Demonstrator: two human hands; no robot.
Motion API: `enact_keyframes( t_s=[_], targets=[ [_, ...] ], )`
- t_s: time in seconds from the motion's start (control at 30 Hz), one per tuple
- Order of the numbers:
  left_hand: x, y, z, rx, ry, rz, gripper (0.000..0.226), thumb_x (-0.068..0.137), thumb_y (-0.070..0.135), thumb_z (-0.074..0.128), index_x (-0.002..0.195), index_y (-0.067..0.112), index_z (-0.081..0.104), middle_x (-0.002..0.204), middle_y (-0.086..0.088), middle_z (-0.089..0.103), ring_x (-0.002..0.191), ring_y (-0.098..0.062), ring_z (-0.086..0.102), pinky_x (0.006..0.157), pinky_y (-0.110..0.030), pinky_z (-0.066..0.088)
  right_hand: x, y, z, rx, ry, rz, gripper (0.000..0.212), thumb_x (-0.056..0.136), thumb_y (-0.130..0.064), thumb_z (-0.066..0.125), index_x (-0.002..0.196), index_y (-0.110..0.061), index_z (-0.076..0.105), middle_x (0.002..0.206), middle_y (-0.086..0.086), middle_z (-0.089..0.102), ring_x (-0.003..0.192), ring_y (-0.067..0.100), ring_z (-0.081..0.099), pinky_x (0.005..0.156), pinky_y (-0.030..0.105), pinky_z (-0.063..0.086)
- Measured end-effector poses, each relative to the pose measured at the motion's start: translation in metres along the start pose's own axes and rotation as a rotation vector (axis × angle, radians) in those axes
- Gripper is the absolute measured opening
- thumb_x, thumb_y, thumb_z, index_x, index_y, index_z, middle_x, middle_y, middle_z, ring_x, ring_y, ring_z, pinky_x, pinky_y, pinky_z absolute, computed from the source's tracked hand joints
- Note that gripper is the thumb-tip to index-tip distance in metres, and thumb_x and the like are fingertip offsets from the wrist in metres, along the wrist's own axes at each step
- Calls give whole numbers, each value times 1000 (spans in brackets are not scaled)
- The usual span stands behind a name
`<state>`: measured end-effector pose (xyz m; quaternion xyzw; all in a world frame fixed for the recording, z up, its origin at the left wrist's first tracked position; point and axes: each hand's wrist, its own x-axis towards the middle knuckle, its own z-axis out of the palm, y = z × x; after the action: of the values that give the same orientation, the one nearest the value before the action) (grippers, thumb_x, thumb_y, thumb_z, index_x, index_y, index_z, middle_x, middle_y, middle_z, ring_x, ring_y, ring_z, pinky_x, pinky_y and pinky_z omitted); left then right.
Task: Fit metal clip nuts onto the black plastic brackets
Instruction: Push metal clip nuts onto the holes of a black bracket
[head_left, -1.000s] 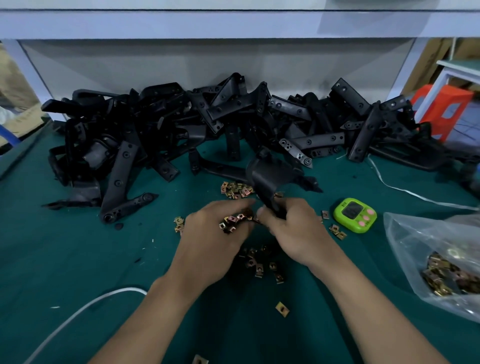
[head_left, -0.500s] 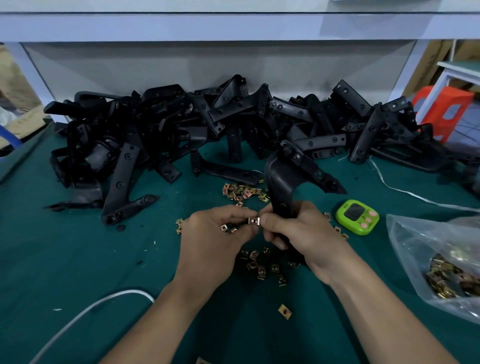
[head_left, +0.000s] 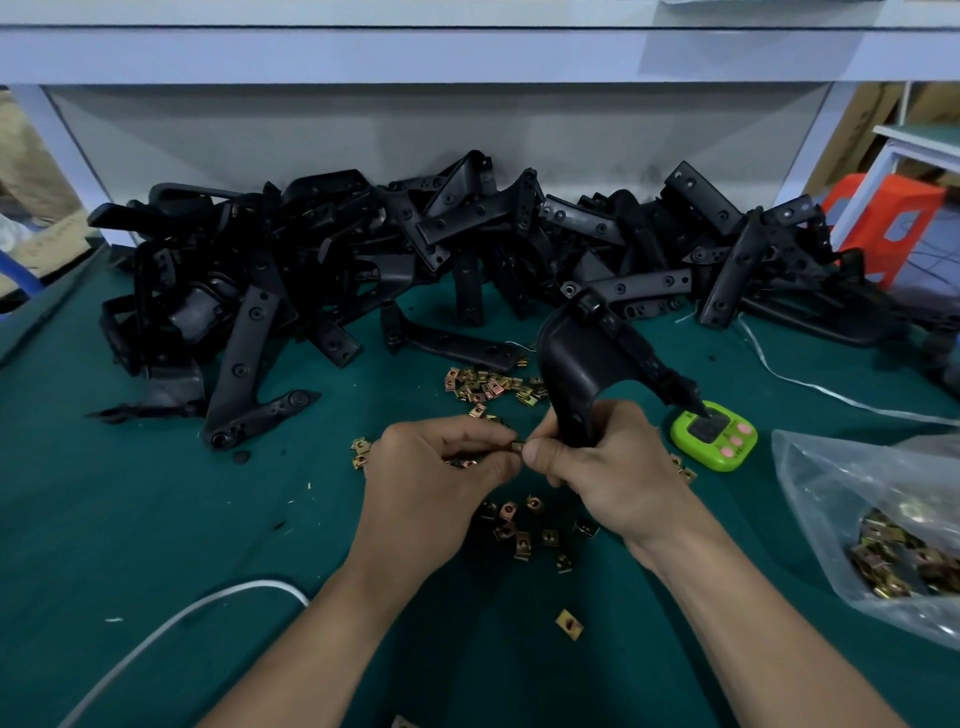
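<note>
My right hand (head_left: 605, 475) grips the lower end of a curved black plastic bracket (head_left: 587, 364), which stands upright above the green table (head_left: 156, 519). My left hand (head_left: 431, 483) pinches a small metal clip nut (head_left: 516, 447) between thumb and fingers, right at the bracket's lower end beside my right thumb. More clip nuts seem to sit in the left palm. Loose brass-coloured clip nuts (head_left: 488, 384) lie beyond my hands, and another scatter of clip nuts (head_left: 530, 530) lies under them. A big heap of black brackets (head_left: 415, 249) fills the back of the table.
A green timer (head_left: 714, 434) sits right of my hands. At the right edge lies a clear plastic bag (head_left: 878, 519) holding more clip nuts. A white cable (head_left: 171, 623) curves across the near left, and a thin white strip (head_left: 810, 384) runs at the right. An orange stool (head_left: 883, 223) stands beyond the table.
The bracket has been raised and turned upright in my right hand. My left hand brought one clip nut up to its lower end and now holds it there.
</note>
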<state>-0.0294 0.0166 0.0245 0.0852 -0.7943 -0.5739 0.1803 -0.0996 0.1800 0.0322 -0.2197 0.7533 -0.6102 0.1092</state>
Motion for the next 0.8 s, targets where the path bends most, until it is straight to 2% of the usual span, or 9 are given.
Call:
enact_keyframes(
  t_s=[0.1,0.2,0.27,0.33,0.47,0.57,0.63,0.7,0.8],
  targets=[
    [2,-2,0,-37,-21,-23,18,78,13,87,81,30,81,79,13,78,77,-3,74,68,-13,54,-2,0,0,-67,32,-63,17,83,-7,79,74,-19,71,60,-9,62,58,4,58,57,14,45],
    [2,0,-1,-42,8,3,23,79,11,85,78,33,79,76,13,77,72,-1,72,64,-11,51,-3,-3,-2,-58,52,-46,10,75,-21,84,78,-24,75,70,-5,69,68,9,66,62,20,52],
    [-1,1,-2,1,79,44,26,79,10,85,74,34,79,74,18,75,69,4,69,61,-7,48,-3,-5,-6,31,20,32,12,74,-22,86,82,-23,78,73,-1,72,61,12,62,59,23,50],
    [-4,4,-2,70,143,111,30,78,10,86,74,39,78,77,24,73,75,4,70,64,-5,47,-3,-9,-8,126,-20,92,5,83,-19,83,83,-21,78,76,5,74,54,15,54,54,22,46],
    [-7,4,-2,83,151,235,34,75,5,87,78,38,78,88,20,74,85,-1,71,73,-9,51,-5,-14,-5,244,-91,177,12,88,-25,76,77,-22,77,78,10,75,50,18,55,47,22,40],
    [-7,4,-1,100,154,240,33,74,3,87,81,35,81,88,18,75,87,-1,72,74,-11,53,-5,-13,-4,256,-71,166,12,88,-10,75,78,-14,76,72,13,71,50,19,56,46,23,39],
    [-7,5,-1,76,118,171,31,77,7,86,89,35,81,88,21,76,88,3,71,74,-8,51,-5,-12,-5,283,-30,141,18,87,0,73,75,-13,76,69,13,70,50,20,57,45,22,39],
    [-6,5,-1,44,61,101,24,79,15,86,93,35,82,85,23,76,84,5,72,72,-7,52,-4,-12,-6,297,-14,129,26,86,6,72,72,-15,77,67,12,69,50,20,60,45,22,40],
    [-6,4,0,29,11,62,17,82,23,85,88,39,82,78,19,76,75,-1,72,64,-10,51,-4,-12,-6,287,-18,120,29,85,10,72,72,-16,78,68,12,70,53,20,64,45,21,42]
  ],
)
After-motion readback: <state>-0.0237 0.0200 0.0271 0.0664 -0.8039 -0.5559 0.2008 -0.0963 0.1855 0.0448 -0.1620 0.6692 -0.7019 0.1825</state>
